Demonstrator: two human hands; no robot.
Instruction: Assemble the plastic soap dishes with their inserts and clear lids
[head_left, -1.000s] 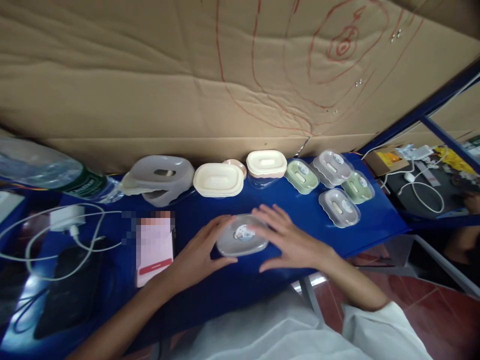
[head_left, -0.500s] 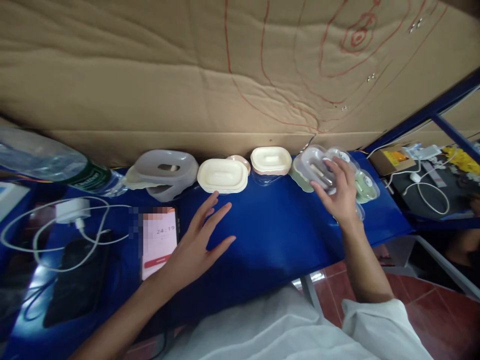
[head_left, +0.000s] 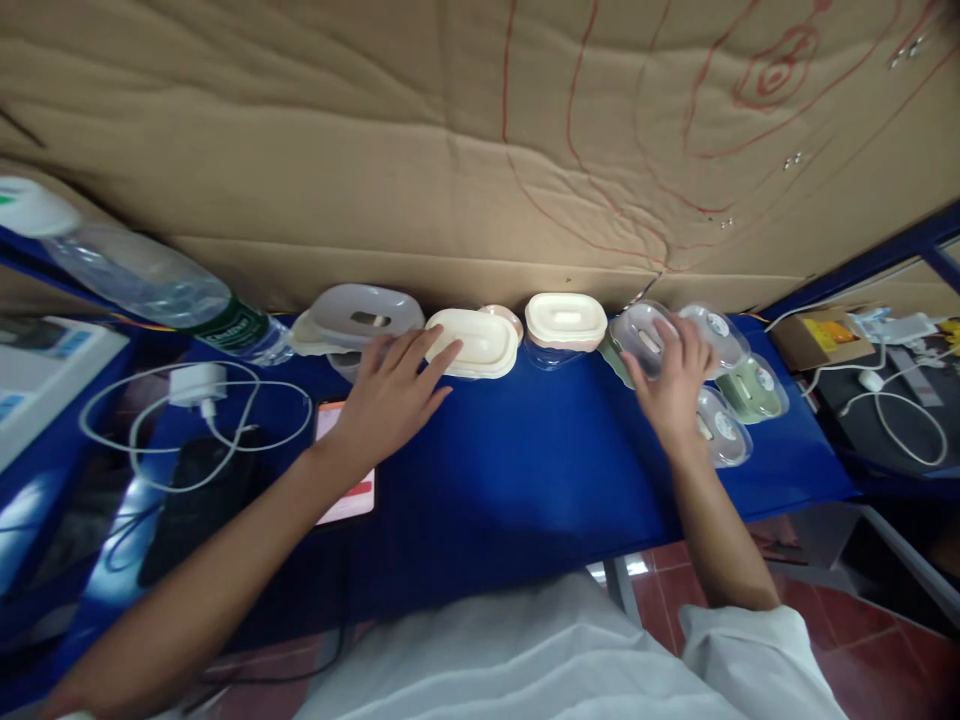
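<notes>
The cream-lidded container (head_left: 487, 345) lies just beyond and to the right of the left hand (head_left: 390, 395), its long axis running side to side across the person's front. The left hand is much nearer to it than the right; its fingers are spread, the index finger over the container's left end, the others by the grey container (head_left: 401, 303). Whether they touch either cannot be told.

The right hand (head_left: 671, 390) curves over a grey box with a transparent cover (head_left: 643, 335), thumb at the near left edge and fingers parted over the right side; whether it grips cannot be told. That box slants away from the hand, to its far left, partly over a green box (head_left: 616, 362). Beyond and right of the hand are another grey box (head_left: 716, 335) and a second green one (head_left: 754, 392), with a third grey one (head_left: 727, 430) just beside its wrist. A second cream-lidded container (head_left: 566, 315) stands between the two hands, farther back.

The blue tabletop (head_left: 525, 450) looks smooth and glossy, and carries a lit phone (head_left: 349, 508) partly under the left wrist. Left of that hand lie a white charger (head_left: 196, 383) and a tilted bottle (head_left: 150, 270); creased cardboard (head_left: 300, 150) rises behind the row.
</notes>
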